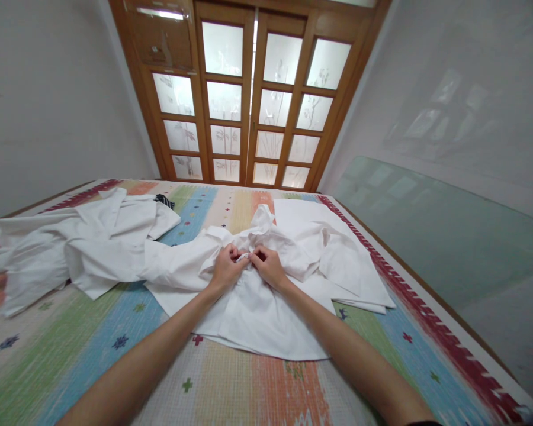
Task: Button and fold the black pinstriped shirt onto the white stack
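Note:
A white shirt lies spread and rumpled in front of me, its collar part bunched at the far side. My left hand is closed, pinching the edge of the shirt's front near its middle. Close beside it, my right hand pinches the same strip of cloth, the thumbs and fingertips of both hands nearly meeting. Any button between the fingertips is too small to make out. One sleeve stretches left and the other lies folded to the right.
Another crumpled white shirt lies at the left, with a dark striped cloth by it. Under the right sleeve is a flat white folded garment. A striped multicoloured cover spreads beneath everything. Wooden glazed doors stand beyond, with walls on both sides.

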### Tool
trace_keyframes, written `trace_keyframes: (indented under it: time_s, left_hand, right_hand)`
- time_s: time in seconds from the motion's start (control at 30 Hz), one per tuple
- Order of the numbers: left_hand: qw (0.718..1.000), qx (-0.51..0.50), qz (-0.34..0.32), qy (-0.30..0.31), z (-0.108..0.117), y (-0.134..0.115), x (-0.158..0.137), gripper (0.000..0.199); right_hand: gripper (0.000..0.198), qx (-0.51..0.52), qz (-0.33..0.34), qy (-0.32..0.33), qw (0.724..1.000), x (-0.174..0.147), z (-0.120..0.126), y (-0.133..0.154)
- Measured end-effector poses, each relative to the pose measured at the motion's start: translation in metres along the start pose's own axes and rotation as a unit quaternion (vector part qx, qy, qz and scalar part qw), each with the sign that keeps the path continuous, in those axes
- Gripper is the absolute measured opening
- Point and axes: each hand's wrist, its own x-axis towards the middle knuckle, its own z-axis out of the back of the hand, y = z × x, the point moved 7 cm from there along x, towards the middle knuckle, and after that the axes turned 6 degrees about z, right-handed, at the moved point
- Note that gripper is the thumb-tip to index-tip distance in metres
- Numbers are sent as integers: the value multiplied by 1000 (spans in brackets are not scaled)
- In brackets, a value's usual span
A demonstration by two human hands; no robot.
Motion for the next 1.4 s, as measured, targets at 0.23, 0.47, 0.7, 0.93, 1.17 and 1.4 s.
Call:
trace_keyframes:
  time_s: [0.23, 0.47, 0.7, 0.93, 1.17, 1.4]
  left_hand:
    - [993, -107, 47, 29, -5, 18, 4, 37]
    - [979, -193, 52, 31, -8, 24, 6, 42]
    - [978, -195, 66, 15, -5, 26, 5, 40]
    - [979, -189, 76, -9, -4, 32, 7, 39]
    - [969, -234, 81, 19, -7, 19, 2, 44]
    - [969, -229, 92, 11, -7, 23, 3, 46]
  right_hand:
    - [24, -10, 4, -10, 1000, 1, 1, 0]
    - [21, -53, 57, -6, 997, 0, -1, 7]
    - [19, -68, 86, -7, 994, -1, -1, 12]
    - [22, -50, 64, -3, 997, -1, -1, 8]
    - [23, -25, 28, -20, 999, -1, 0, 4]
    - [21, 0, -19, -60, 998, 0, 0, -3]
